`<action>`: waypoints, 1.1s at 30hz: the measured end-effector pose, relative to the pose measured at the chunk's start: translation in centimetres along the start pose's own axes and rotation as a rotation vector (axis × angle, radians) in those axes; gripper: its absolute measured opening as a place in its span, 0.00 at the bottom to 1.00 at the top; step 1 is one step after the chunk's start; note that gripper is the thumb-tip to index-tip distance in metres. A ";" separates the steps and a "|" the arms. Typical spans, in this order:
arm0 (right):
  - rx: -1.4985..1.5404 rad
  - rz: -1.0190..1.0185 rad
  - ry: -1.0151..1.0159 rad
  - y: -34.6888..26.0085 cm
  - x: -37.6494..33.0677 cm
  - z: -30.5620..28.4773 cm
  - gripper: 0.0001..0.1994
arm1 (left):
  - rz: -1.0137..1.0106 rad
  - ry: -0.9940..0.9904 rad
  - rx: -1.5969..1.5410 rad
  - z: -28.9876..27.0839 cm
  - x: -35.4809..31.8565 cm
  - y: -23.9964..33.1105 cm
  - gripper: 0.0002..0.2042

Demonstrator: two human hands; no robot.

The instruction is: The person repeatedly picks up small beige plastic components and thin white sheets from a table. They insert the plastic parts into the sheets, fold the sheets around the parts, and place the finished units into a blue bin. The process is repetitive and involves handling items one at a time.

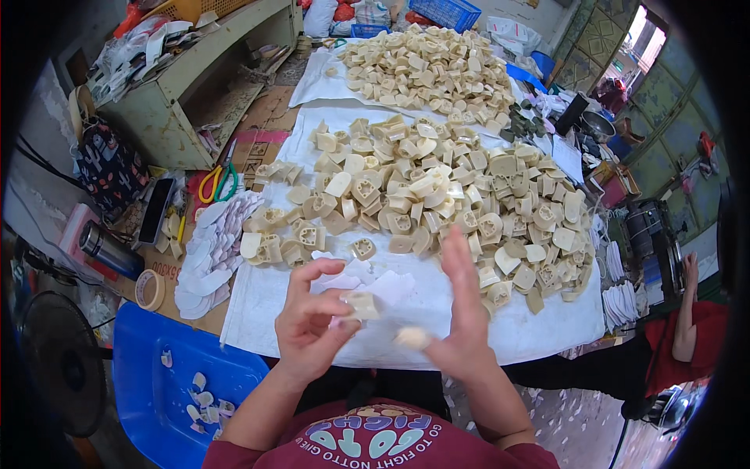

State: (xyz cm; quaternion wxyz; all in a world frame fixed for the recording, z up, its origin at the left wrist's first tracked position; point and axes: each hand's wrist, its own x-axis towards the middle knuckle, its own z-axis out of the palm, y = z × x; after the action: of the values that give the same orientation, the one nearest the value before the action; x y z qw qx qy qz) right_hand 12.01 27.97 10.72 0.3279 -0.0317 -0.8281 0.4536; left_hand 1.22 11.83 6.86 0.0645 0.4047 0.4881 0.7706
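My left hand [306, 332] pinches a small beige plastic shoe heel [362, 306] between thumb and fingers, above the near part of the white sheet [258, 313]. To its right my right hand [469, 332] is raised with its fingers stretched upward, slightly blurred and holding nothing I can see. A pale covering shows on the thumb tip [412, 338]. Just beyond both hands lie thin white cut-out pieces [391, 288], and a single loose heel [362, 248] sits beside them. A large heap of beige heels [426, 187] spreads across the sheet past my fingers.
A second heap of heels [430, 70] lies farther back. On the left are stacked white cut-outs [207, 270], scissors [226, 176], a tape roll [150, 290] and a thermos [109, 248]. Lower left, a blue tub [144, 344] contains several pieces. Another person's arm [687, 313] shows at right.
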 end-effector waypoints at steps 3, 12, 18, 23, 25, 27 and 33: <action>0.635 0.444 0.036 2.4 -2.0 0.5 0.35 | 0.087 -0.122 0.065 0.5 -0.3 -0.5 0.12; 0.996 0.600 -0.003 1.8 -3.3 0.3 0.12 | 0.242 -0.220 0.456 0.7 0.5 0.6 0.15; 0.693 0.563 -0.024 0.5 -2.2 0.8 0.13 | 0.290 -0.201 0.633 1.6 0.5 -0.6 0.13; 0.098 0.244 -0.066 0.4 -2.3 1.5 0.15 | 0.228 -0.145 0.646 2.1 0.2 -1.6 0.13; 0.058 0.204 -0.050 1.1 -2.5 1.7 0.16 | 0.159 -0.087 0.552 2.3 0.1 -2.0 0.13; 0.195 0.288 -0.031 1.8 -2.8 1.9 0.17 | 0.149 -0.056 0.516 2.3 -0.2 -2.5 0.13; 0.188 0.111 -0.106 4.0 -2.3 1.7 0.15 | 0.098 -0.063 0.525 2.4 -0.5 -2.3 0.13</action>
State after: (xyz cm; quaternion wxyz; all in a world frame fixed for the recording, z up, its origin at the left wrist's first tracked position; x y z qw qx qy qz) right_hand 11.83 28.24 5.82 0.2596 -0.0224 -0.7950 0.5478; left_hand 2.50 14.44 5.16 -0.0647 0.4546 0.6487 0.6069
